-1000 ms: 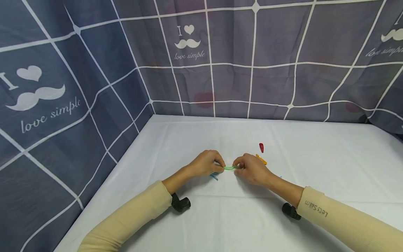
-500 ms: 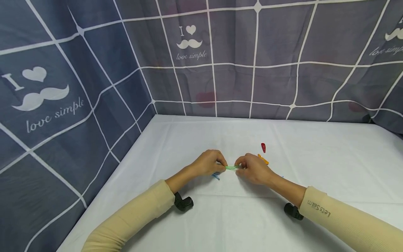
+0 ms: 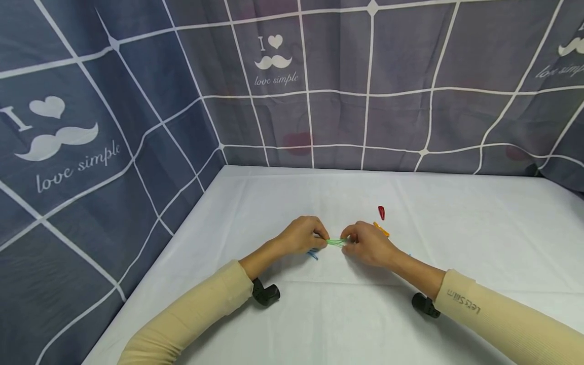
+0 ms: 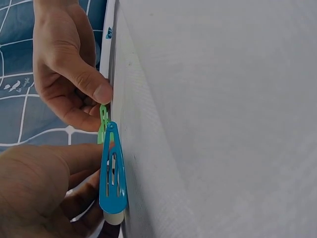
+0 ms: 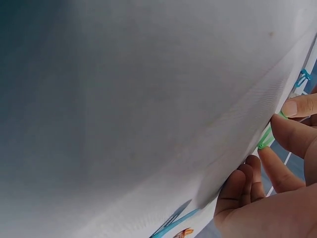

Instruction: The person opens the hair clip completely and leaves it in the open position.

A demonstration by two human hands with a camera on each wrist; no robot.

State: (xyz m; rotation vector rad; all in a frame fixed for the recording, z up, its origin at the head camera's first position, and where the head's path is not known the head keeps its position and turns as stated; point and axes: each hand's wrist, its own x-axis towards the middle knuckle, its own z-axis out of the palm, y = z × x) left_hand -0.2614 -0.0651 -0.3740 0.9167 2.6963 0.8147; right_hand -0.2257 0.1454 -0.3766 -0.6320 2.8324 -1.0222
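Observation:
Both hands share a green snap hair clip (image 3: 336, 242) just above the white table. My left hand (image 3: 298, 236) pinches its left end between thumb and fingers; my right hand (image 3: 368, 245) pinches the right end. In the left wrist view, the green clip (image 4: 103, 121) spans the two hands, partly behind a blue snap hair clip (image 4: 113, 171) that is nearer the camera. That blue clip (image 3: 313, 254) shows beside my left fingers in the head view. The right wrist view gives the green clip (image 5: 266, 136) between the fingertips of both hands.
Past my right hand lie a red hair clip (image 3: 381, 213) and an orange one (image 3: 381, 229). Another blue clip (image 5: 174, 223) lies near my right wrist, mostly hidden in the head view. A checked curtain (image 3: 337, 121) borders the white table (image 3: 292, 314) behind and left.
The head view has shifted slightly. Both hands keep their pinch on the green hair clip, with hardly any other movement visible.

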